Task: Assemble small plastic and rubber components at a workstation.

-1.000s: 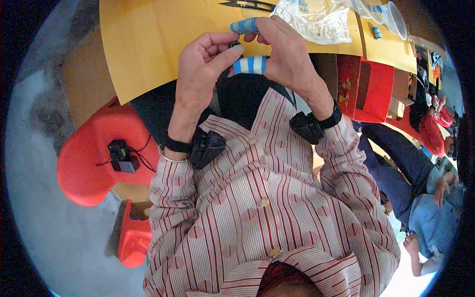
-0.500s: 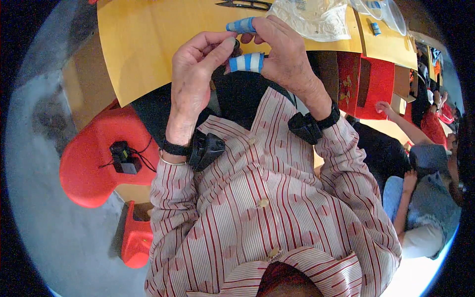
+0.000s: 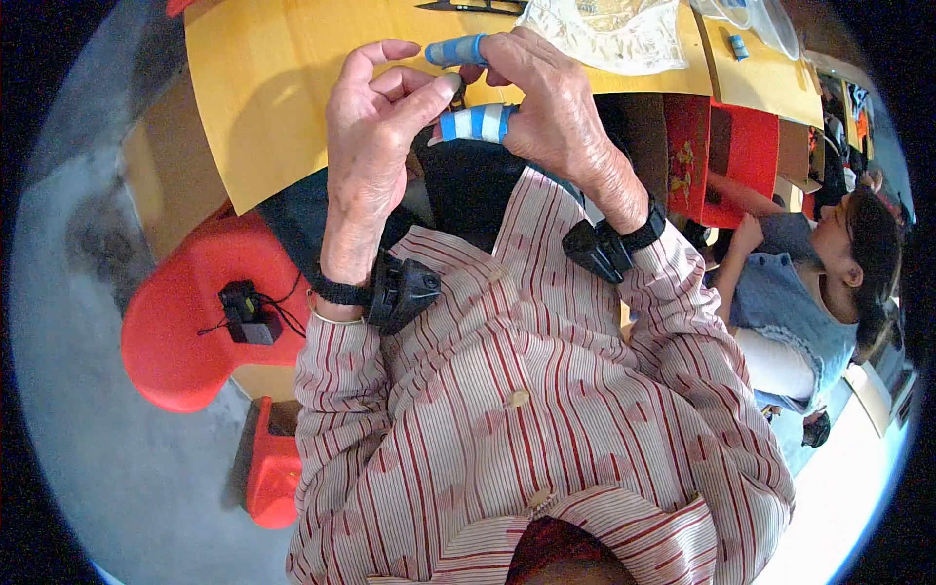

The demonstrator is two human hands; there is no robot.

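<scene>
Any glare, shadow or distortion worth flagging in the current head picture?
Head view: lower right blown out to white; a soft shadow on the yellow table left of the left hand; table edges bent by the fisheye, corners black; the small dark piece at the fingertips too small to identify.

1. Premises: you are in what appears to be a shared workshop.
2. Before you: a plain yellow tabletop (image 3: pixel 263 68) bearing black snips (image 3: pixel 473 8) and a clear plastic bag (image 3: pixel 609 41).
3. To your left: red seat (image 3: pixel 180 336), bare grey floor (image 3: pixel 107 419).
4. To your right: adjoining tabletop (image 3: pixel 770 90), clear tub (image 3: pixel 777 29); another person (image 3: pixel 780 302) nearby.
</scene>
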